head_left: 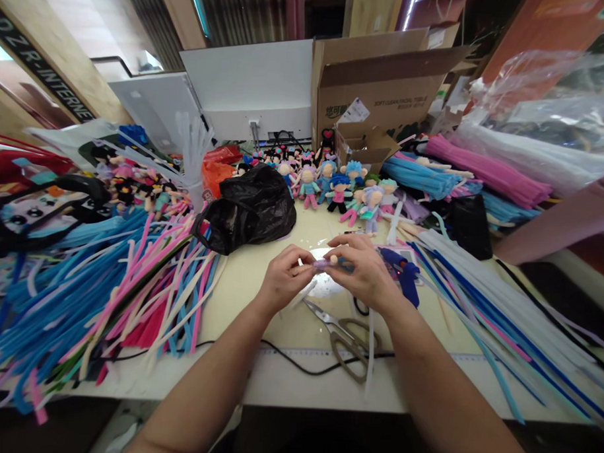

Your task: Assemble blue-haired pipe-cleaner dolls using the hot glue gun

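Observation:
Between my two hands, above the pale table, is a small lilac piece (322, 263) with a beige round end near the right fingers. My left hand (289, 273) pinches its left end between thumb and fingertips. On the other side my right hand (358, 268) grips it with thumb and index finger. Scissors with beige handles (348, 342) lie partly spread just below the hands. A blue glue gun (404, 276) rests right of my right hand. A white strip (371, 354) crosses the scissors' handles.
Blue, pink and cream fuzzy stems (76, 291) cover the left side; white and blue ones (507, 313) lie right. A black bag (256, 205), small dolls (340, 188) and a cardboard box (376, 84) stand behind. A black cable (301, 370) runs along the front.

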Tool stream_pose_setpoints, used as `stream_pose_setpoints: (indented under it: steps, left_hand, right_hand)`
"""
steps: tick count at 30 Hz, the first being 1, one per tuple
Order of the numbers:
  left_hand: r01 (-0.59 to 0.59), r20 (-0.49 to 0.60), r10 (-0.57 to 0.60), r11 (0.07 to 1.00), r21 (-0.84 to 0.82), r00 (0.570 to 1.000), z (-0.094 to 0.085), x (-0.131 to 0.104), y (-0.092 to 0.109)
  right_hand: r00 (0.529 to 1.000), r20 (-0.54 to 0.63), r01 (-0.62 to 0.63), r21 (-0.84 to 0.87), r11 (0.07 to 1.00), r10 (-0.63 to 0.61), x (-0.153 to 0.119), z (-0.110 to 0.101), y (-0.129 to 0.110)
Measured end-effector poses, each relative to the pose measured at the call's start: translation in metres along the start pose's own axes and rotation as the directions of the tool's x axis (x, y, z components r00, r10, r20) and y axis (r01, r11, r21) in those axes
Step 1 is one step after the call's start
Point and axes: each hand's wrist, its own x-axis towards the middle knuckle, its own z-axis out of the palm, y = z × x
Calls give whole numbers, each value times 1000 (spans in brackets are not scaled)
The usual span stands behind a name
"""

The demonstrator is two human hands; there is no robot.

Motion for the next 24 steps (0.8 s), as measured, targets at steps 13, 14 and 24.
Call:
stream_pose_setpoints:
  steps: [13, 14, 24]
  left_hand:
    - [25, -5, -25, 999, -24, 1000, 0, 1, 0]
    - [41, -5, -41, 998, -37, 999, -1, 1, -1]
    - [191, 14, -191, 969, -160, 981, -1, 1, -7]
  right_hand:
    - [999, -7, 33, 35, 999, -33, 1, 2, -2]
    - [1000, -6, 30, 61, 998, -29, 1, 1, -2]
    - [1000, -3, 4, 101, 995, -4, 2, 2, -6]
